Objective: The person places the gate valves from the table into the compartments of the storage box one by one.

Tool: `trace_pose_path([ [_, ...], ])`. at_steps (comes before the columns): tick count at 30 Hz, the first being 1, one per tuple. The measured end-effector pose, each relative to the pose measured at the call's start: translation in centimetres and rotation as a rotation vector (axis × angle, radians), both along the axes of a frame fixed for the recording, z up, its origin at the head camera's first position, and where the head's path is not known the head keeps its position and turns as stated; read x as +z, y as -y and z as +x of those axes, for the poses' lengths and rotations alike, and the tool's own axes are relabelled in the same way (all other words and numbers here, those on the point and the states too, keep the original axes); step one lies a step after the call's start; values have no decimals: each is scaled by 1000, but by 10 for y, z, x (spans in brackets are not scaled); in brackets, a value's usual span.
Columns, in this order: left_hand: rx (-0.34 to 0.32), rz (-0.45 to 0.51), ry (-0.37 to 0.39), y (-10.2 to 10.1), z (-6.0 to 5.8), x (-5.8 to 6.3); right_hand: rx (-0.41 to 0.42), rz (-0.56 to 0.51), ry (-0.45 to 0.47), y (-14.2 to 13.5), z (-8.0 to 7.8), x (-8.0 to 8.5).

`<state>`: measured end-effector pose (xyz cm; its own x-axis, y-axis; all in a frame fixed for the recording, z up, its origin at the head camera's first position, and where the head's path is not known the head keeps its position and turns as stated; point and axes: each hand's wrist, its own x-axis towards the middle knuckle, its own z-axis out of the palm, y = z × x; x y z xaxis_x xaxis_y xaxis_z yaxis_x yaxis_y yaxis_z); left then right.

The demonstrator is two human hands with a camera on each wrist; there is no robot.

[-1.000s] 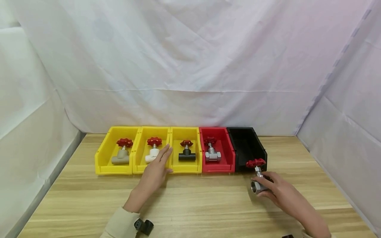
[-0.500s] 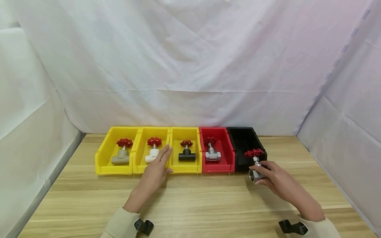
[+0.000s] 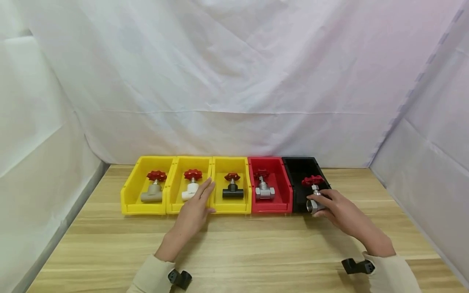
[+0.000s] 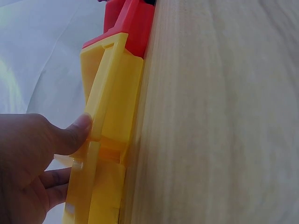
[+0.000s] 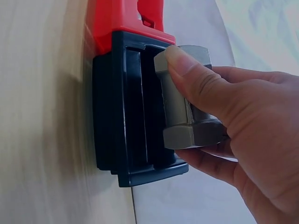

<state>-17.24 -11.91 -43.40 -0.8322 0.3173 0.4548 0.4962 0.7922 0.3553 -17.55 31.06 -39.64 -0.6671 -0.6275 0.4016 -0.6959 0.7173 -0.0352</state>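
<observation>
My right hand [image 3: 338, 209] holds a metal valve [image 3: 316, 203] with a red handwheel over the front of the black bin [image 3: 298, 162]. In the right wrist view, the thumb lies across the valve's grey hex-ended body [image 5: 177, 102] and fingers reach behind it. My left hand [image 3: 194, 211] rests at the wall between two yellow bins, its fingers extended. In the left wrist view its thumb touches the front lip of a yellow bin [image 4: 112, 93]. Beside those fingers lies a white valve [image 3: 190, 190]; a black valve [image 3: 233, 192] sits in the bin to their right.
The bins stand side by side in a row on the wooden table [image 3: 234, 252]. A beige valve [image 3: 152, 193] lies in the leftmost yellow bin [image 3: 128, 195], another metal valve [image 3: 264, 191] in the red bin [image 3: 271, 207]. White cloth [image 3: 234, 81] hangs behind and at both sides.
My right hand has carried the metal valve forward, from in front of the black bin to over its front part. The left hand has stayed at the yellow bins; the view has shifted slightly.
</observation>
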Motion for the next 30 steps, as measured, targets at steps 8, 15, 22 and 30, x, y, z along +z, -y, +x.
trace_pose_path([
  [8, -2, -1, 7, 0, 0, 0, -14, 6, 17, 4, -13, 3],
  [15, 4, 6, 25, -1, 1, 4, -43, 6, 48, 7, -26, 4],
  [22, -5, 12, 18, 0, 0, 4, -34, 9, 75, 8, -41, 0],
  [30, -2, 11, 33, 0, 1, 4, -35, 43, 144, 11, -56, -4],
])
